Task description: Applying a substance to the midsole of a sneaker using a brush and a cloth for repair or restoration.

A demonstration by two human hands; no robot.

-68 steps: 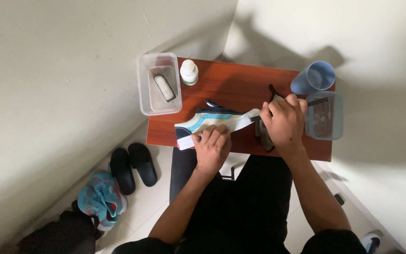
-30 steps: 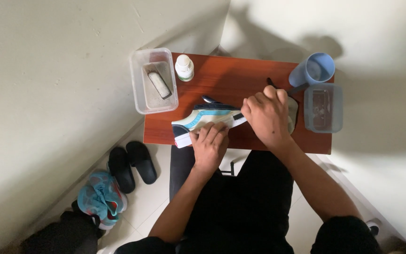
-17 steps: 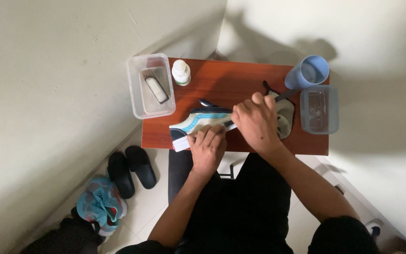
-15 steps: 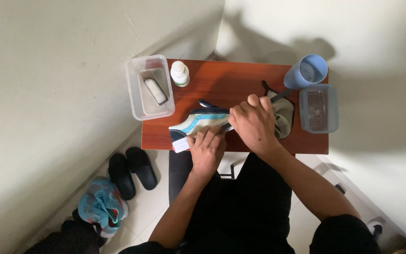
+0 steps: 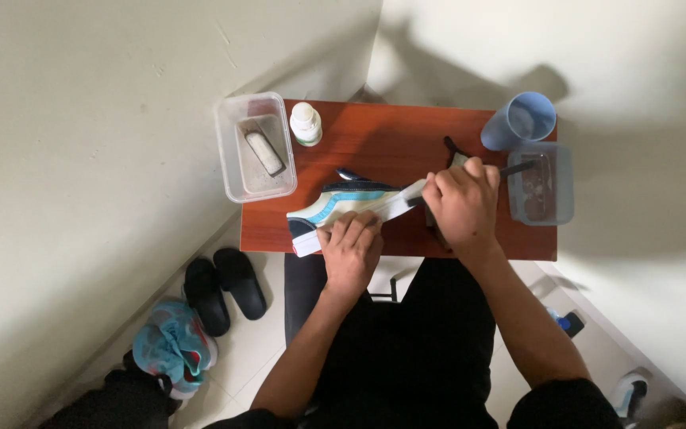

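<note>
The left hand (image 5: 352, 248) presses down on the white-and-blue sneaker (image 5: 343, 206) at the table's near edge, fingers clamped over its side. The right hand (image 5: 458, 202) is closed around a dark-handled brush (image 5: 510, 168), held against the shoe's heel end. Scrubbing well here seems to call for a firm pin and short strokes. On the red-brown table (image 5: 391, 143): a clear tub (image 5: 254, 147) at the left edge, a white bottle (image 5: 306, 123), a blue cup (image 5: 519, 119), another tub (image 5: 540, 184) at the right edge. Black slippers (image 5: 224, 286) lie on the floor.
</note>
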